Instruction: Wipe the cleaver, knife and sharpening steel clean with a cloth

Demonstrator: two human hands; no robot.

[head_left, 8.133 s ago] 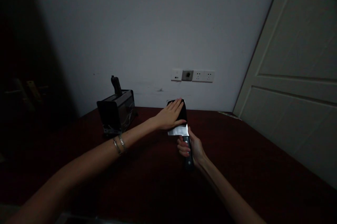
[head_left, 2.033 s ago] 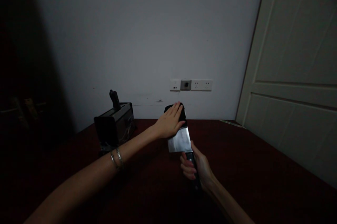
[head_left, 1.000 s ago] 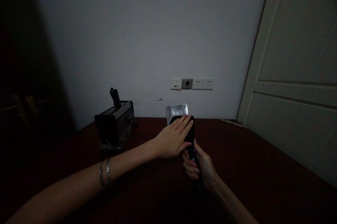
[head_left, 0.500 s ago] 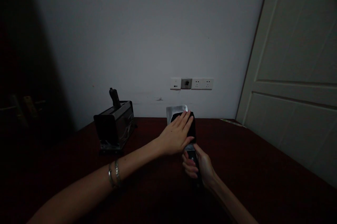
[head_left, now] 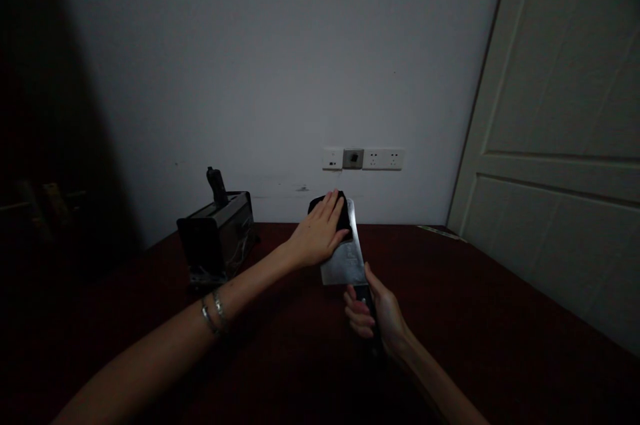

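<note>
A cleaver (head_left: 345,266) with a broad grey metal blade is held up over the table, its blade pointing away from me. My right hand (head_left: 383,315) is closed around its black handle (head_left: 371,328), thumb up near the blade's base. With fingers stretched out, my left hand (head_left: 320,228) presses a black cloth (head_left: 344,222) flat against the upper part of the blade. The cloth covers the blade's far left corner, and the hand hides part of the cloth. Two bracelets (head_left: 215,312) circle the left wrist.
On the left of the dark red table (head_left: 280,358) stands a knife block (head_left: 215,238) with one black handle (head_left: 217,185) sticking up. Wall sockets (head_left: 363,158) are behind the table. A pale door (head_left: 555,145) is at the right. A thin strip (head_left: 443,233) lies near the back right edge.
My left hand has slid the black cloth up and left along the blade. The lower blade, covered before, now shows. My right hand keeps its grip on the handle.
</note>
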